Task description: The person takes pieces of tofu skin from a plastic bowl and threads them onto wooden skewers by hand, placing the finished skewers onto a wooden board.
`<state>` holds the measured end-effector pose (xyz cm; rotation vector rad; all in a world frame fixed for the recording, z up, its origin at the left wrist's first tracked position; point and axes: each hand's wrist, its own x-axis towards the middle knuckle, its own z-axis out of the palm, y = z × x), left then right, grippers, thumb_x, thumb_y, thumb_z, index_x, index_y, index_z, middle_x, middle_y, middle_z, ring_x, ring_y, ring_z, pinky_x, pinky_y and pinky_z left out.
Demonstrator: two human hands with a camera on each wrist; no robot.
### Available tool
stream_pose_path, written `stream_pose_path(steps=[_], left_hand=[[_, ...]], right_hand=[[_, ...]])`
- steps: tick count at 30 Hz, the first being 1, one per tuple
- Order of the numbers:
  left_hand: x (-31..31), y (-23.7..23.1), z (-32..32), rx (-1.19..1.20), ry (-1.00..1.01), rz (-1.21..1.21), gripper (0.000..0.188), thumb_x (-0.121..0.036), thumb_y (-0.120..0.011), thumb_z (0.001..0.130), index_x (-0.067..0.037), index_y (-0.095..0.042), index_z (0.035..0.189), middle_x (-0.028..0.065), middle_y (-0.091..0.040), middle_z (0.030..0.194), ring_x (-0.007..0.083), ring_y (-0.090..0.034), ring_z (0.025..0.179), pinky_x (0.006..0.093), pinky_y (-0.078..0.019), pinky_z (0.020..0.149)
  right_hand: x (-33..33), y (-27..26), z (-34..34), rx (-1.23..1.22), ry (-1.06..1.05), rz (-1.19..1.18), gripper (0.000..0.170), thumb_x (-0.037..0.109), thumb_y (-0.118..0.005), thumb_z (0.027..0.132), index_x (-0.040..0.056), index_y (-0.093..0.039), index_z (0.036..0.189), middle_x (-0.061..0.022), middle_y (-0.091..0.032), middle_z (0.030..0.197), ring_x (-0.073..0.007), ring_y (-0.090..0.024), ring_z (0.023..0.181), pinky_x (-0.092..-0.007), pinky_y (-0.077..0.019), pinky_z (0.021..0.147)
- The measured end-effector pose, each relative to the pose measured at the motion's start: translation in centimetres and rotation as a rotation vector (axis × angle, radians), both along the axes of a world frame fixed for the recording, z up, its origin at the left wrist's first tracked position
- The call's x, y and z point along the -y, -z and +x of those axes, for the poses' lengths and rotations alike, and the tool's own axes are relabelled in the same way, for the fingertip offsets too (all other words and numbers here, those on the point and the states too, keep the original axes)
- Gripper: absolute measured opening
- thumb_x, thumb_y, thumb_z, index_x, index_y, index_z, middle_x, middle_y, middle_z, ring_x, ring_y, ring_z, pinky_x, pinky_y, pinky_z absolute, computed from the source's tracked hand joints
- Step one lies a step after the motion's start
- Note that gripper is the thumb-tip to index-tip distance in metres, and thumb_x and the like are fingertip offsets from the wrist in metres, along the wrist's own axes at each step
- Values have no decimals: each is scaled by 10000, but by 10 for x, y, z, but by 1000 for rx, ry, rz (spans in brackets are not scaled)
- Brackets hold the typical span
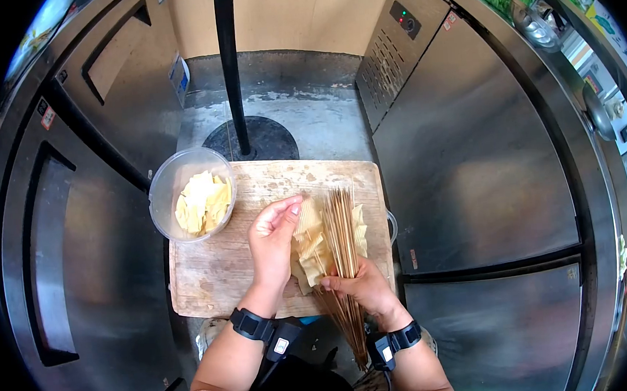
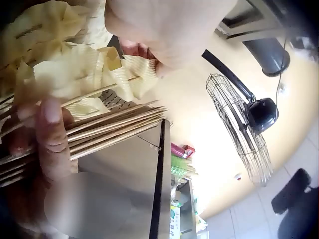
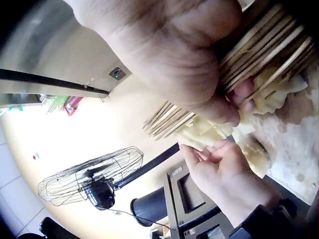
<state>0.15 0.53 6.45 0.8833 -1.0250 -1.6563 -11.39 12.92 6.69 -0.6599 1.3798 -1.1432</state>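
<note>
A thick bundle of bamboo skewers [image 1: 341,230] lies in my right hand [image 1: 363,286], which grips it over the cutting board. Between its thumb and fingers runs a single skewer [image 2: 94,93], threaded through a folded, ridged, pale-yellow tofu skin sheet [image 1: 311,243]. My left hand [image 1: 274,234] pinches the far end of that sheet with thumb and fingertips, close to the skewer's tip. More ridged sheets [image 1: 359,228] lie on the board beneath the bundle, partly hidden by it.
A clear round tub [image 1: 157,206] with yellow sheets inside stands on the wooden cutting board [image 1: 210,275], at its left corner. Steel cabinets [image 1: 470,141] flank both sides. A black pole on a round base [image 1: 273,136] rises behind the board.
</note>
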Motion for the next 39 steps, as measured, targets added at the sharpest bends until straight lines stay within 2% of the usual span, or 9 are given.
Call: stream_pose_path(steps=[3,6,12,18,24,27,28,34,39], left_hand=[[2,7,3,-76,113,173,156,-93,-596,877,9,-630,991,43,-648,950,72,-574,885,203,-446,788],[-1,6,1,-72,181,147,177,-92,-580,886,-3,-612,1036,39,-649,930,58,-571,853,196,-459,731],[1,-1,5,-143,109,80,242,-60,-545,898,1,-549,1133,60,-640,972,72,-579,863,200,-457,756],[1,1,-1,-140,72,-14,205,-41,-542,893,-17,-574,1094,48,-646,920,58,-567,780,188,-443,675],[-8,-1,1,55,188,-172,194,-35,-520,906,4,-588,1083,72,-634,1036,82,-567,945,222,-452,807],[-18,-1,-8,13,195,-182,225,-30,-525,900,6,-573,1117,75,-626,1058,83,-564,949,221,-453,808],[-18,0,-9,-2,241,-178,384,-40,-569,876,-21,-476,1249,79,-613,1041,94,-569,924,232,-460,805],[-19,-3,-6,90,377,-139,720,36,-626,800,-83,-243,1398,90,-579,992,116,-569,844,254,-483,759],[-16,12,-3,76,563,24,724,72,-622,782,-54,-245,1387,107,-532,1055,119,-568,833,248,-496,707]], right_hand=[[0,1,0,6,18,-4,133,32,-693,776,49,-576,838,-24,-623,718,-64,-531,580,-186,-420,530],[2,-3,0,27,29,-8,129,31,-689,779,47,-576,838,-25,-622,717,-64,-529,571,-184,-418,522],[3,-4,2,18,12,5,122,29,-685,781,46,-576,831,-19,-615,708,-63,-521,557,-184,-417,516],[3,-4,3,34,20,16,123,26,-690,774,44,-578,821,-14,-611,702,-61,-519,552,-185,-415,510],[5,-9,2,32,60,22,121,32,-698,765,45,-590,818,-27,-618,690,-67,-526,539,-189,-415,496],[4,-6,-4,92,87,-5,114,38,-700,762,45,-596,805,-39,-626,689,-72,-528,529,-189,-412,486],[3,-6,-7,117,86,-15,112,39,-701,762,44,-596,803,-43,-629,690,-74,-529,527,-190,-411,482],[4,-8,-11,237,125,-7,94,37,-679,777,32,-603,832,-47,-618,694,-80,-524,528,-191,-408,480],[6,-5,-13,262,153,-6,102,35,-667,785,23,-610,869,-52,-617,708,-89,-522,528,-196,-411,484]])
